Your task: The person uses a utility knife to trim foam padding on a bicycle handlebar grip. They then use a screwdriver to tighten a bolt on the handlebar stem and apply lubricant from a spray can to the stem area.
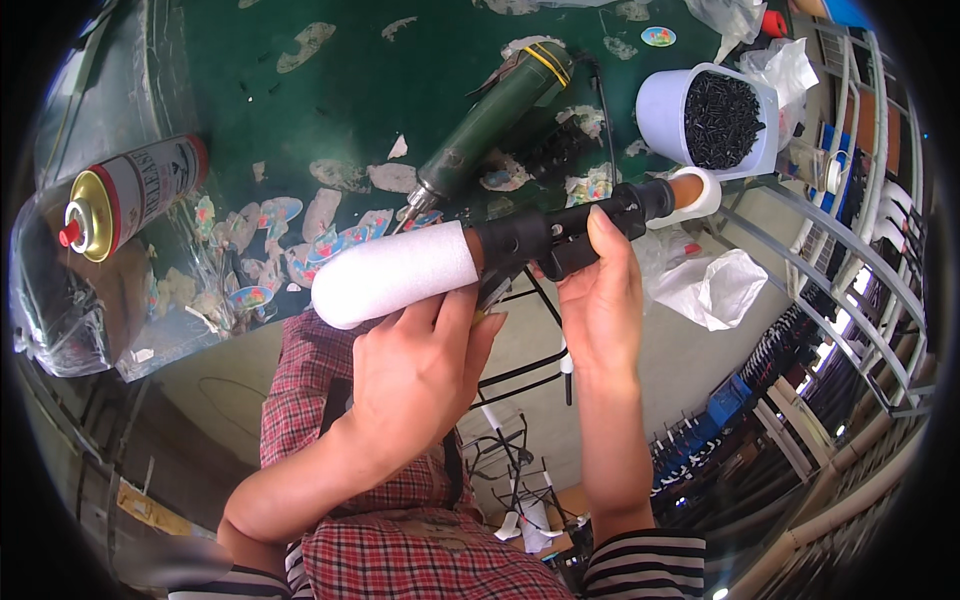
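Note:
Across both hands lies a black tubular fitting [575, 232] with brown ends, tilted up to the right. A white foam sleeve [395, 275] covers its left end, and a white foam ring [707, 192] wraps the right one. My left hand [415, 365] is closed under the sleeve, its fingertips hidden behind it. Near its thumb a small metallic edge shows, too little to name. My right hand [605, 300] grips the black middle from below, thumb pressed on its front. Just beyond, a green electric screwdriver [490, 130] rests with its bit toward the sleeve.
A pale bucket [660, 115] of black screws [720, 120] stands at the right table edge. At left, a spray can [135, 195] lies on plastic wrap. Torn stickers [280, 212] litter the green table [250, 130]. Metal racks [850, 260] curve along the right; a black frame [520, 375] stands below.

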Demonstrator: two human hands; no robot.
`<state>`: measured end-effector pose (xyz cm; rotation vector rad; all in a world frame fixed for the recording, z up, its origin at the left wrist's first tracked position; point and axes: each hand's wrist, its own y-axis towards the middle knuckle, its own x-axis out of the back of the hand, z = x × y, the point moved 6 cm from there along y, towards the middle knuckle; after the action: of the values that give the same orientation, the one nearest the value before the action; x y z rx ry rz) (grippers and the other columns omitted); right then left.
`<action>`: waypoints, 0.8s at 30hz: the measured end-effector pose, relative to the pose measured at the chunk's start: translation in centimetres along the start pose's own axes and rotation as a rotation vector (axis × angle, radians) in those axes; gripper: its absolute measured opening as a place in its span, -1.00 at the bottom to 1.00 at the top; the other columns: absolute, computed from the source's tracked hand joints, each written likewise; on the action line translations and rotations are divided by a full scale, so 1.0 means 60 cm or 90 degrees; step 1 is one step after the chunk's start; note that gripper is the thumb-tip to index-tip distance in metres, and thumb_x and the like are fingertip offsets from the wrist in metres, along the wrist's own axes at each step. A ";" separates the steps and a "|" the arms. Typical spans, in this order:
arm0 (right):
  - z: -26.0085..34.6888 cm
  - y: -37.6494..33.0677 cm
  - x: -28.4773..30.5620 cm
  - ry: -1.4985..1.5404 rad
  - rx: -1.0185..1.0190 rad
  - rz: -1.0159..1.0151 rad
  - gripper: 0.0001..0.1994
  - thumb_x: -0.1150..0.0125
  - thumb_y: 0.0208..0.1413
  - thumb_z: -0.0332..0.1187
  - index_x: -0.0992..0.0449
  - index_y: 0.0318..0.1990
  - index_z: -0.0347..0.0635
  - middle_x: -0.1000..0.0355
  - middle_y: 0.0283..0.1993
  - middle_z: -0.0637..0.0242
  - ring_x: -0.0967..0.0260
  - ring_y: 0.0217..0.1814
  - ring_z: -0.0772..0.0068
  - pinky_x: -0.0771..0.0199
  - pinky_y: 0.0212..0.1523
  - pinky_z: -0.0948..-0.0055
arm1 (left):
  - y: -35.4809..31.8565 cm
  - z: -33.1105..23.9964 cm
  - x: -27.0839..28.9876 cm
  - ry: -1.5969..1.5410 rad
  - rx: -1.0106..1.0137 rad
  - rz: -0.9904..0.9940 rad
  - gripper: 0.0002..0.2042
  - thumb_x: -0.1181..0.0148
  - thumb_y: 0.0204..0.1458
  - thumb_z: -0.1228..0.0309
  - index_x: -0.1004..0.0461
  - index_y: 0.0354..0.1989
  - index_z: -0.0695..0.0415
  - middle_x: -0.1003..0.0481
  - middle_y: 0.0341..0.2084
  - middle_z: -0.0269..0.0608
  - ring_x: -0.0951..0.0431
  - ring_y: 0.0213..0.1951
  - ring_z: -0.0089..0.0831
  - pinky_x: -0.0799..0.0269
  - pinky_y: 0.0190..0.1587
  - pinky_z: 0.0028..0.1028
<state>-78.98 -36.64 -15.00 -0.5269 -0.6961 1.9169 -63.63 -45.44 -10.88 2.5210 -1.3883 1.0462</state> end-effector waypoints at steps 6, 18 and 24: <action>0.002 0.002 0.001 -0.005 -0.015 0.013 -0.66 -0.13 0.25 -0.14 -0.39 0.00 -0.21 -0.47 -0.11 0.29 -0.47 -0.11 0.44 -0.51 -0.13 0.34 | 0.000 -0.009 0.011 -0.116 -0.004 0.053 -0.68 -0.27 0.07 0.33 -0.47 -0.06 0.25 -0.49 -0.42 -0.08 -0.56 -0.55 -0.11 -0.48 -0.56 -0.23; 0.005 -0.003 -0.004 -0.009 0.009 0.017 -0.66 -0.15 0.25 -0.17 -0.40 0.02 -0.21 -0.44 -0.06 0.32 -0.43 -0.03 0.48 -0.44 0.01 0.38 | 0.014 -0.016 0.011 0.007 -0.018 0.037 -0.72 -0.27 0.05 0.30 -0.48 -0.16 0.22 -0.49 -0.46 -0.10 -0.56 -0.56 -0.15 -0.48 -0.55 -0.25; 0.003 -0.001 -0.001 0.006 -0.005 0.024 -0.65 -0.14 0.25 -0.15 -0.40 0.02 -0.21 -0.46 -0.06 0.29 -0.45 -0.05 0.46 -0.47 -0.05 0.35 | 0.010 -0.009 0.003 0.063 0.016 0.039 -0.70 -0.25 0.07 0.28 -0.47 -0.12 0.23 -0.49 -0.44 -0.08 -0.57 -0.55 -0.14 -0.49 -0.55 -0.24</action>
<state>-79.01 -36.74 -14.85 -0.5577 -0.6931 1.9468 -64.31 -45.74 -10.53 2.4221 -1.4424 1.1887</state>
